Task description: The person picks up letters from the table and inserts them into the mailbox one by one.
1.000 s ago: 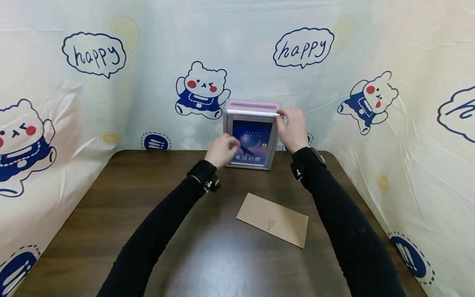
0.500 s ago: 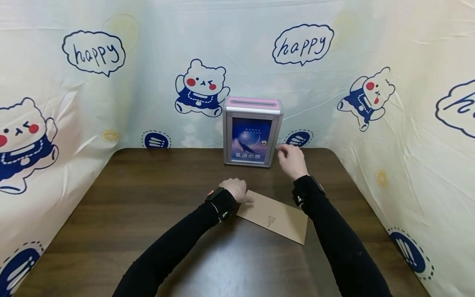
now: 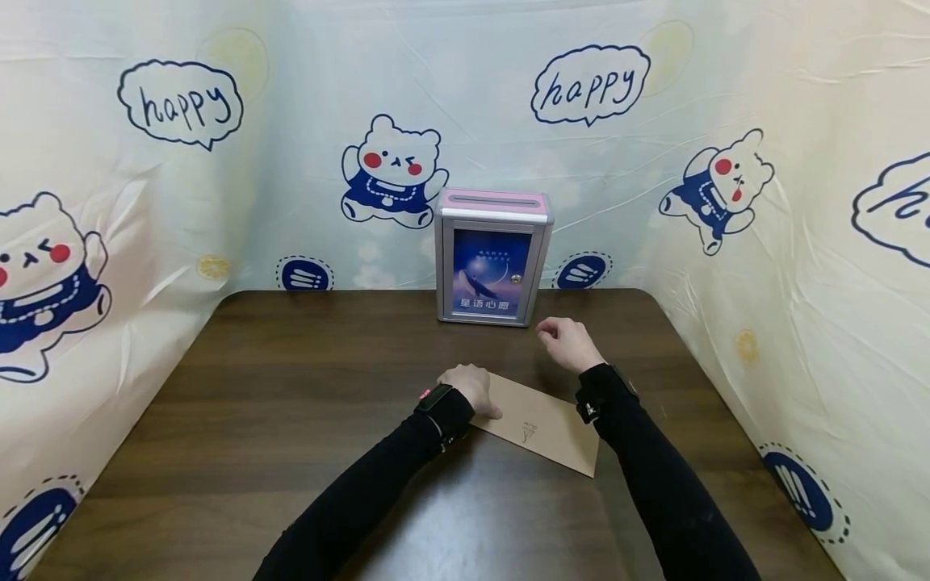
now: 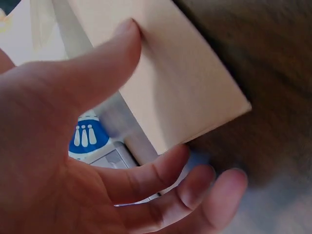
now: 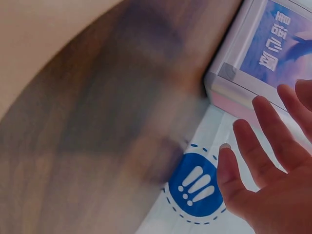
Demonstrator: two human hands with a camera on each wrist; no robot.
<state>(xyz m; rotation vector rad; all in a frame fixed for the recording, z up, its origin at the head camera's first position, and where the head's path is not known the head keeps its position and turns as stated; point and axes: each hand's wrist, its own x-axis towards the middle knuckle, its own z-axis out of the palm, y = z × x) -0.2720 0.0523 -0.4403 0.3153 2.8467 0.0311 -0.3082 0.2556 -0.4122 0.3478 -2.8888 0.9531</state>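
A flat brown kraft envelope (image 3: 555, 420) with a small printed drawing lies slantwise on the table. My left hand (image 3: 471, 389) is at its left end. In the left wrist view the thumb (image 4: 127, 41) presses on the face of the envelope (image 4: 170, 83), while the index fingertip (image 4: 178, 155) meets its short edge. Farther right, my right hand (image 3: 570, 344) hovers behind the envelope with fingers loosely bent, holding nothing. Beyond both hands stands a silver slotted box (image 3: 492, 257) with a pink top, a blue picture front and a small lock; its corner shows beside my right fingers (image 5: 273, 131).
The dark wooden table (image 3: 305, 420) has rounded far corners. A pale printed cloth (image 3: 494, 153) with bears and speech bubbles hangs close behind the box and along both sides.
Both hands came away from the box. My left hand moved down onto the envelope's left end, and my right hand drew back toward me. Box and envelope keep their places.
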